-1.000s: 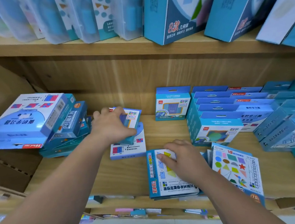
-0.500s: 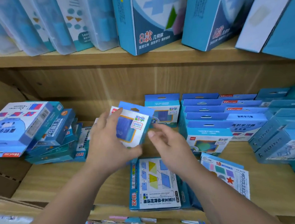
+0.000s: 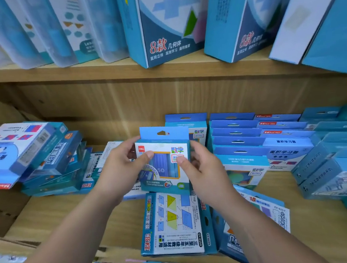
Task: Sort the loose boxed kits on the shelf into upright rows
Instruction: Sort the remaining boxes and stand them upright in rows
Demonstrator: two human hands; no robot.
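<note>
Above shelf (image 3: 50, 215), hands (image 3: 119, 171) gripping upright kit (image 3: 163, 161)

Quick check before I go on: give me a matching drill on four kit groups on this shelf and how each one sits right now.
Things:
1. held kit
2. shapes kit
3. left pile
4. hang-tab row

States:
A. upright, one behind another, right of the hands
B. flat on the shelf front, below the hands
C. off the shelf, upright, between the left hand and right hand
D. tilted, stacked on their sides by the left wall

Pairs: 1-C, 2-B, 3-D, 4-A
</note>
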